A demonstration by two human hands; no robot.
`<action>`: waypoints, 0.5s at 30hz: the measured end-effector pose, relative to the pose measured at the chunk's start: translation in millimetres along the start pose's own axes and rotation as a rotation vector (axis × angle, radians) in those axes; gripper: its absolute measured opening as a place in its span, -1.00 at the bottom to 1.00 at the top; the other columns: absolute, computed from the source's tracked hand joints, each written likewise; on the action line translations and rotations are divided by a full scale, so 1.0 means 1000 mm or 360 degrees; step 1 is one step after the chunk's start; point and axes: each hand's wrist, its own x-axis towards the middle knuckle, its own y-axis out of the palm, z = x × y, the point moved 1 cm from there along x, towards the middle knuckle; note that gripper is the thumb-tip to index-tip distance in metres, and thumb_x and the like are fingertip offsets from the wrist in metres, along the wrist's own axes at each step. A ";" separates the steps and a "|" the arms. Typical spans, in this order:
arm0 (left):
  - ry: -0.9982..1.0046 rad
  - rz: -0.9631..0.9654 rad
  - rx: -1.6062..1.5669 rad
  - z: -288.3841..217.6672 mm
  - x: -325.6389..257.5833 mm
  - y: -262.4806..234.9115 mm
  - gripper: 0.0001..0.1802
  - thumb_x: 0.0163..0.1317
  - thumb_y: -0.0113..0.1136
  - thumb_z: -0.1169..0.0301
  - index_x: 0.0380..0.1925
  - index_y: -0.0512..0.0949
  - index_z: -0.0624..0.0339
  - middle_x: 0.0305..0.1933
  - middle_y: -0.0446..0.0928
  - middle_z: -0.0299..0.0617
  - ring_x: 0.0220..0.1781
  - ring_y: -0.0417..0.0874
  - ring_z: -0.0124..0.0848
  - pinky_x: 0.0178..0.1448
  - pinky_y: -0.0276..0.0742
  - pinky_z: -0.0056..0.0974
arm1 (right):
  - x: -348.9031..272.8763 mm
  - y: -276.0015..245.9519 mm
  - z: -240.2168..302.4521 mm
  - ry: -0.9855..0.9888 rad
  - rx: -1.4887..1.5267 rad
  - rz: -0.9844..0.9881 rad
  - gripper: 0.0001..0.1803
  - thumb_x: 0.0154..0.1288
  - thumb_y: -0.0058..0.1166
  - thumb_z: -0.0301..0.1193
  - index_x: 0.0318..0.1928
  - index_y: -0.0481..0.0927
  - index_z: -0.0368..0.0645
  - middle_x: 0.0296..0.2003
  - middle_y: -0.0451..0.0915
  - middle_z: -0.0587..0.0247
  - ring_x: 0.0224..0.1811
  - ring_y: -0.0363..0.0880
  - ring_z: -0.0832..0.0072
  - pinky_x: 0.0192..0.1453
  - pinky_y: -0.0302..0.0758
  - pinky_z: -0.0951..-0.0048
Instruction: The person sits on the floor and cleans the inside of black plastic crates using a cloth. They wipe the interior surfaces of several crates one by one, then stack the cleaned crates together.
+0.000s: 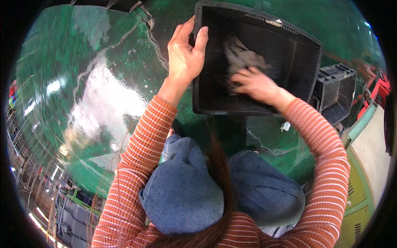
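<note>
A black plastic crate [304,45] rests on the green floor in front of me. My left hand [186,51] grips its left rim, fingers curled over the edge. Inside the crate, my right hand [256,84] presses a grey cloth [242,56] against the crate's bottom. Both my arms wear orange striped sleeves, and my knees in blue jeans show below the crate.
A second, smaller black crate [337,93] stands to the right of the first. The glossy green floor [95,95] has a long crack running from the top. A small white scrap [285,126] lies near the crate. Red equipment [378,89] and a green-edged panel [372,153] are at the right.
</note>
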 end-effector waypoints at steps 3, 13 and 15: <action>0.0055 -0.0047 -0.0024 0.006 -0.002 0.001 -0.62 0.19 0.12 0.30 -0.01 0.49 0.23 -0.24 0.52 -0.04 -0.27 0.57 -0.24 -0.16 0.47 -0.24 | -0.071 -0.014 -0.025 0.0272 -0.0168 0.0402 -0.69 0.05 -0.07 -0.36 -0.20 0.65 0.18 -0.07 0.42 0.31 0.07 0.30 0.39 0.07 0.26 0.30; -0.0018 0.0028 -0.0023 0.000 0.004 0.001 -0.65 0.22 0.13 0.34 -0.04 0.49 0.30 -0.18 0.54 -0.15 -0.15 0.50 -0.49 -0.02 0.40 -0.40 | 0.085 0.032 -0.001 -0.0319 0.0108 -0.0516 -0.70 0.09 -0.08 -0.41 -0.16 0.60 0.15 -0.15 0.45 0.24 -0.01 0.42 0.28 0.05 0.41 0.22; 0.0055 -0.0052 -0.0028 0.011 0.007 0.000 -0.62 0.18 0.14 0.31 -0.04 0.50 0.27 -0.21 0.54 0.02 -0.18 0.59 -0.19 -0.05 0.46 -0.24 | 0.087 0.041 -0.012 -0.0283 -0.0057 -0.1011 -0.81 0.07 -0.02 -0.35 -0.27 0.60 0.02 -0.22 0.46 0.20 -0.11 0.45 0.22 -0.02 0.41 0.26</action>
